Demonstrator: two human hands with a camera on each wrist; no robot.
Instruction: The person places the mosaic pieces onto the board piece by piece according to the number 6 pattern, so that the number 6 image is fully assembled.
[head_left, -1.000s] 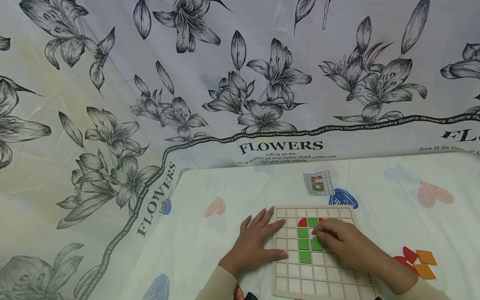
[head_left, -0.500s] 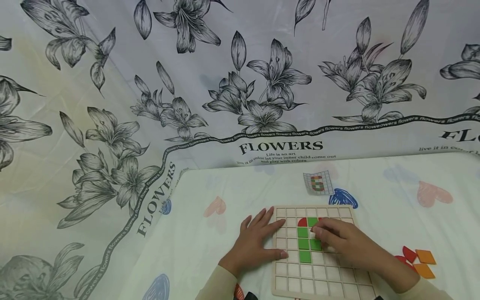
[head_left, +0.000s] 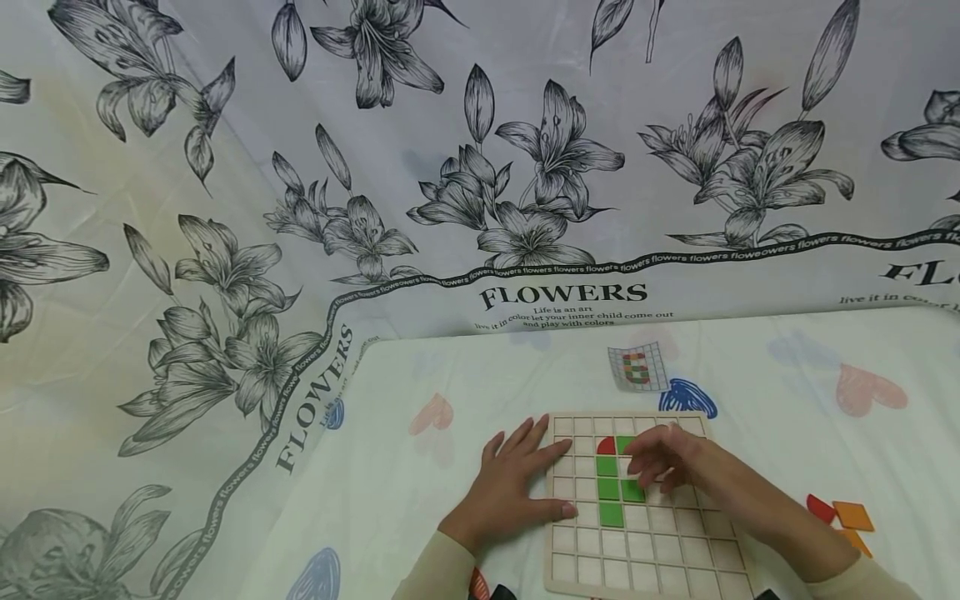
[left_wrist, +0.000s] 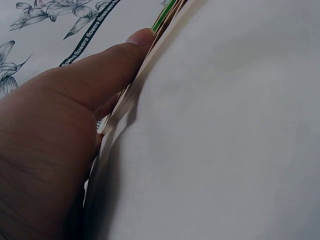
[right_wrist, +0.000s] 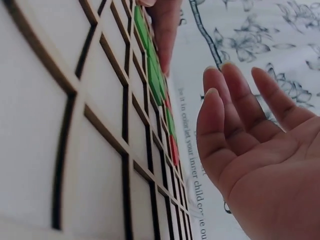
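Clearly, we have the left hand (head_left: pixel 510 483) spread over the left edge of the pale wooden gridded board (head_left: pixel 565 542), its fingers straight and apart. Our right hand (head_left: pixel 671 457) hangs above the upper middle of the grid, fingers loosely bent, tips apart; we see nothing pinched between them. Flat green square tiles (head_left: pixel 608 489) and a flat red round-cornered tile (head_left: pixel 605 447) sit in the cells, with a second red tile (right_wrist: pixel 174 149) showing from the right wrist.

We judge the main risk to be a knock: a low fingertip could catch a tile's edge and tip it out of its cell. If the left hand lifted, the board might slide on the white heart-print cloth (head_left: pixel 450 367). Orange square tiles (head_left: pixel 853 516) lie near our right beige sleeve (head_left: pixel 862 582), so a careless sweep could scatter them
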